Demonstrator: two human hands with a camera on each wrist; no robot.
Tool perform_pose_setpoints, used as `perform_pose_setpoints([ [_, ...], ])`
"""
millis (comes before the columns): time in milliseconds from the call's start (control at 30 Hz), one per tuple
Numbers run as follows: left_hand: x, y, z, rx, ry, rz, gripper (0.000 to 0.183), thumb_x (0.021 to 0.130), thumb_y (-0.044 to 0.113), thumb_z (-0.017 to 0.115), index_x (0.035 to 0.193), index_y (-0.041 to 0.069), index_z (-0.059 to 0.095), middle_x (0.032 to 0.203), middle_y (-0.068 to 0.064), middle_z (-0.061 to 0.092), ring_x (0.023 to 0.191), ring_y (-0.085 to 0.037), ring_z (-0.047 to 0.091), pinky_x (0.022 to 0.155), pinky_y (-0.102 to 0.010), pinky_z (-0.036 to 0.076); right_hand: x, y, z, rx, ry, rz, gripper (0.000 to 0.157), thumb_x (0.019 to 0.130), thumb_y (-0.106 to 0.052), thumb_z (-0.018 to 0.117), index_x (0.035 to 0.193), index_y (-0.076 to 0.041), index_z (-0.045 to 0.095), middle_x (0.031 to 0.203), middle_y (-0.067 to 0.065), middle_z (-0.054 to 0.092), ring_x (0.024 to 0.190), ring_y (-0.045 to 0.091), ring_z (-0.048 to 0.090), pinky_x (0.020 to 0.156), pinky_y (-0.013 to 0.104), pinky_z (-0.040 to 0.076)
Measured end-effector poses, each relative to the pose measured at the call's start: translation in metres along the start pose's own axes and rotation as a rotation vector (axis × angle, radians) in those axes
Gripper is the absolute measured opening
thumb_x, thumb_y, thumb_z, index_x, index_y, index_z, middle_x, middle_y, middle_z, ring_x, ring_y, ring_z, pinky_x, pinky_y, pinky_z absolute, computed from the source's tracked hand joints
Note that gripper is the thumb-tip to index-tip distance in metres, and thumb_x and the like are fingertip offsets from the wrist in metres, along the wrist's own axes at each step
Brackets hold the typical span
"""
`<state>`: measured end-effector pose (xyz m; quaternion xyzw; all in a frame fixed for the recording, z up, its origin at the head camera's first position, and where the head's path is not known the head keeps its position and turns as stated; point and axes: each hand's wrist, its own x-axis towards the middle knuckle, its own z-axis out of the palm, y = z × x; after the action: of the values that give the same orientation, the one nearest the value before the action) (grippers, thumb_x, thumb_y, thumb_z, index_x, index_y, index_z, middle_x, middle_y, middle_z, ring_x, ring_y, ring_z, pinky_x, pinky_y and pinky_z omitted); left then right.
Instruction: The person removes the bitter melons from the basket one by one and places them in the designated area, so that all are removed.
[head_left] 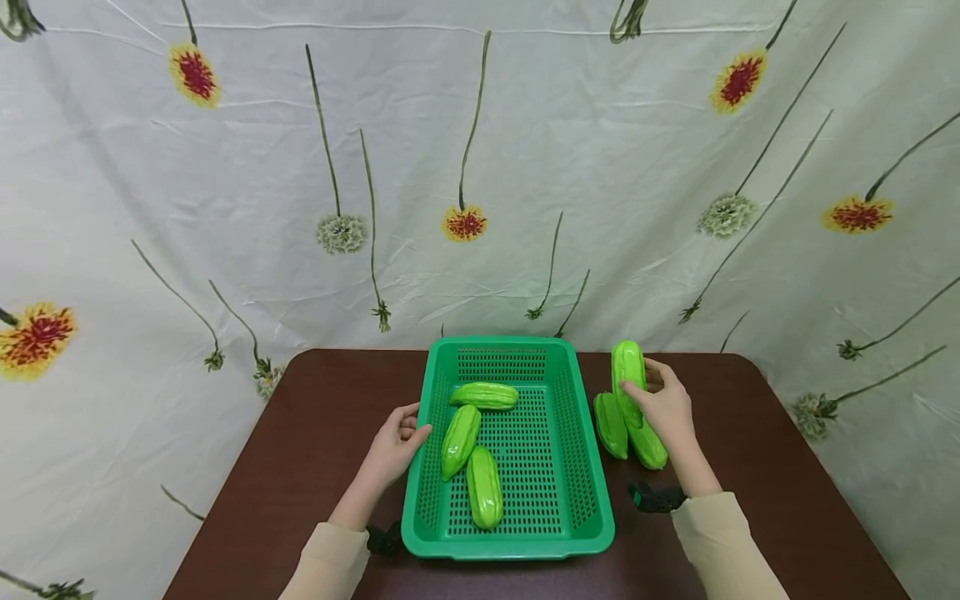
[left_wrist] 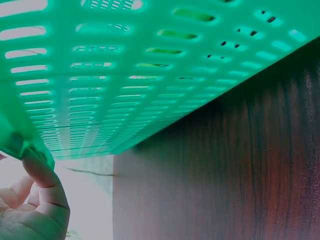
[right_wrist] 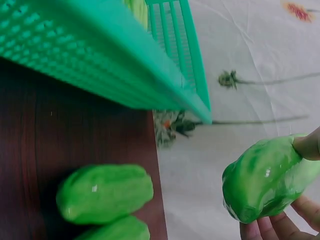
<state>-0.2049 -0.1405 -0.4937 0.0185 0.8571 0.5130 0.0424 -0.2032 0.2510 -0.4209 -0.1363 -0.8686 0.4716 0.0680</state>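
Observation:
My right hand [head_left: 663, 408] pinches a glossy green ridged gourd [head_left: 628, 367] between thumb and fingers, lifted above the table to the right of the basket. In the right wrist view, the fingers [right_wrist: 285, 227] curl under that gourd [right_wrist: 265, 177]. Below it two similar gourds [head_left: 611, 427] lie side by side on the table. My left hand [head_left: 393, 446] grips the left rim of a green plastic basket [head_left: 508, 550]; the left wrist view shows its thumb [left_wrist: 42, 172] at that rim. Three gourds [head_left: 484, 487] rest inside the basket, toward its left side.
The dark brown wooden table [head_left: 330, 417] carries the basket near its middle. A pale cloth [head_left: 420, 275] printed with flowers hangs behind it and at both sides. The basket's perforated wall [left_wrist: 125, 90] fills much of the left wrist view.

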Motion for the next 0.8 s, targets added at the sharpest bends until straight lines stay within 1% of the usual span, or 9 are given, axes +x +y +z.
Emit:
perform_pose_setpoints([
  [133,0.0,-0.001,0.0,-0.002,-0.001,-0.003,0.052,0.1,0.015,0.059,0.145,-0.002,0.04,0.117,-0.018,0.054,0.095,-0.022,0.053,0.078,-0.033,0.047,0.002,0.01,-0.01,-0.013,0.028,0.03,0.065,0.096,-0.029,0.062,0.15,-0.004,0.036,0.138,0.024,0.047,0.125,0.039,0.048,0.093,0.05,0.047],
  [367,0.0,-0.002,0.0,-0.008,-0.003,-0.009,0.052,0.1,0.016,0.059,0.145,-0.002,0.041,0.117,-0.018,0.053,0.095,-0.021,0.053,0.078,-0.032,0.047,0.0,0.029,-0.023,-0.037,0.074,0.064,0.065,0.097,-0.026,0.062,0.15,-0.001,0.035,0.139,0.026,0.046,0.125,0.041,0.047,0.095,0.053,0.044],
  [600,-0.001,-0.001,-0.001,-0.009,0.001,0.005,0.052,0.1,0.016,0.059,0.145,-0.002,0.041,0.117,-0.017,0.054,0.094,-0.02,0.052,0.077,-0.032,0.046,-0.003,0.048,-0.026,-0.065,0.074,0.107,0.065,0.096,-0.024,0.061,0.15,0.002,0.035,0.141,0.028,0.044,0.126,0.043,0.045,0.098,0.055,0.042],
  [800,-0.001,-0.002,-0.001,-0.004,0.002,0.016,0.053,0.1,0.017,0.059,0.145,-0.004,0.041,0.115,-0.018,0.054,0.093,-0.02,0.051,0.075,-0.031,0.045,-0.004,0.063,-0.026,-0.118,0.073,0.113,0.062,0.096,-0.021,0.062,0.146,0.007,0.038,0.139,0.031,0.046,0.123,0.046,0.046,0.098,0.056,0.041],
])
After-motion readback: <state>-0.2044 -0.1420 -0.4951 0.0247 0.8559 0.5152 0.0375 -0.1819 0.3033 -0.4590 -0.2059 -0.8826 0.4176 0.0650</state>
